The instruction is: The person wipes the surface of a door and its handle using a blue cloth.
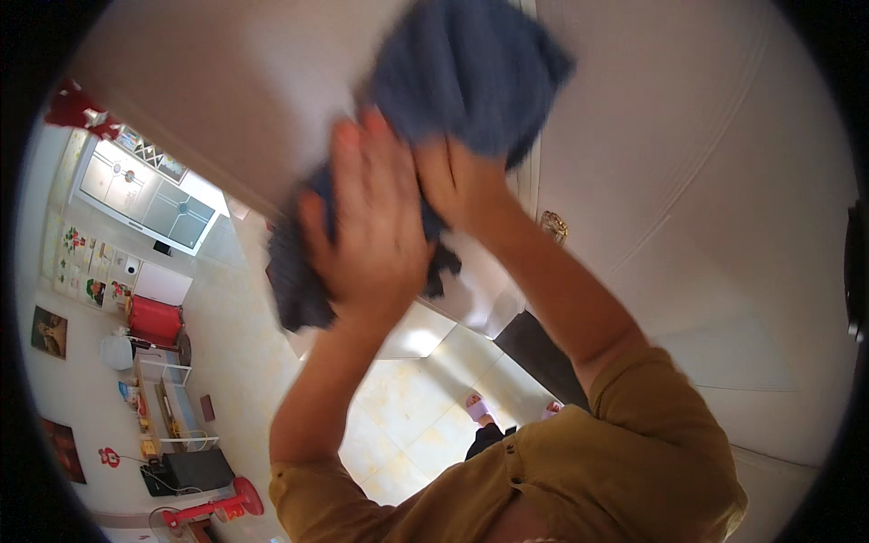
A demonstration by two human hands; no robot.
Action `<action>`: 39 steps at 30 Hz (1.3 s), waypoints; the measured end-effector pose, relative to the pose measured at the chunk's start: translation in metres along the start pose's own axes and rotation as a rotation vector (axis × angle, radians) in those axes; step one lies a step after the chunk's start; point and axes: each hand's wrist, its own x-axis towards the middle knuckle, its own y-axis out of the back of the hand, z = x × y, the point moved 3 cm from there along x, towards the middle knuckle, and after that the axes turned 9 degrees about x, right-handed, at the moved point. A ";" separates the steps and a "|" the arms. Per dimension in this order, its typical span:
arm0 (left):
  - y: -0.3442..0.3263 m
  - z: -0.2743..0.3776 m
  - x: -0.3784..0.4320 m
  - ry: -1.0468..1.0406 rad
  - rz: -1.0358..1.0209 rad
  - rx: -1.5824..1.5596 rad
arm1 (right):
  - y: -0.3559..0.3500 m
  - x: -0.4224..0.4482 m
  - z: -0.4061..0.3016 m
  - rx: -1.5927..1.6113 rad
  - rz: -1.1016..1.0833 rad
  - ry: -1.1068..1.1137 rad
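A dark blue-grey cloth [468, 75], blurred by motion, lies bunched against a pale smooth panel [224, 88]. My left hand [377, 217] is laid over the cloth's lower left part, its back towards me, fingers stretched out and thumb spread, with cloth beneath the palm. Just to its right, my right hand [461, 180] holds the upper part of the cloth, and folds hide its fingertips. The two hands touch or nearly touch. Whether this is one cloth or two pieces I cannot tell.
An ornate gold-coloured handle [555, 226] sits beside my right forearm. Pale wall or door surface [679, 170] fills the right side. Below are floor tiles [407, 407] and my feet in pink slippers [477, 407]. Far left stand a red chair [156, 320] and a red fan [237, 502].
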 end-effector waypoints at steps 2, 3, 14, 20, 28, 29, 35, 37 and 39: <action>-0.025 0.047 -0.061 -0.161 -0.023 0.099 | -0.030 -0.104 0.030 -0.099 -0.200 -0.137; -0.037 0.075 -0.087 -0.229 -0.029 0.095 | -0.054 -0.193 0.059 -0.086 -0.259 -0.200; -0.092 0.164 -0.236 -0.559 -0.291 -0.325 | -0.037 -0.366 0.036 0.275 -0.094 -0.918; -0.052 0.087 -0.136 -0.343 -0.231 -0.499 | -0.016 -0.202 0.007 0.276 0.070 -0.411; -0.032 0.079 -0.106 -0.208 -0.107 -0.540 | -0.010 -0.184 0.013 0.288 0.079 -0.246; -0.045 0.095 -0.127 -0.182 -0.191 -0.655 | -0.015 -0.225 0.021 0.289 -0.023 -0.432; -0.086 0.148 -0.231 -0.348 -0.347 -0.858 | -0.028 -0.364 0.003 0.337 -0.082 -0.946; -0.064 0.139 -0.208 -0.496 -0.253 -0.716 | -0.031 -0.361 0.006 0.321 -0.046 -1.070; -0.063 0.118 -0.180 -0.085 -0.526 -1.097 | -0.044 -0.336 0.005 0.244 0.022 -0.847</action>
